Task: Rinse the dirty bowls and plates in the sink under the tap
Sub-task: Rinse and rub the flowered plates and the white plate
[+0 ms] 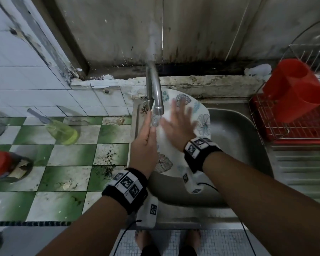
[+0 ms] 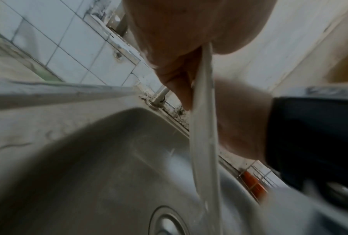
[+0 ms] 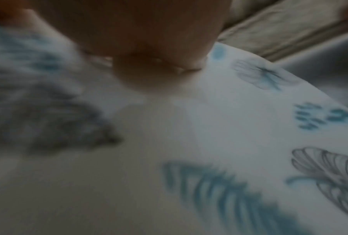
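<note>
A white plate (image 1: 201,115) printed with blue and grey leaves is tilted over the steel sink (image 1: 238,137), its upper part right under the tap spout (image 1: 158,109). My left hand (image 1: 149,127) grips its left rim; in the left wrist view the plate (image 2: 204,127) is edge-on, pinched between the thumb and fingers of my left hand (image 2: 177,74). My right hand (image 1: 179,119) lies flat on the plate's face with fingers spread, blurred by motion. In the right wrist view my right hand (image 3: 149,52) rests on the patterned plate (image 3: 219,127).
A red wire dish rack (image 1: 284,126) holding a red cutlery cup (image 1: 294,89) stands right of the sink. On the green-and-white tiled counter to the left lie a yellow-green bottle (image 1: 63,132) and a red-lidded jar (image 1: 0,163). The drain (image 2: 165,222) sits below the plate.
</note>
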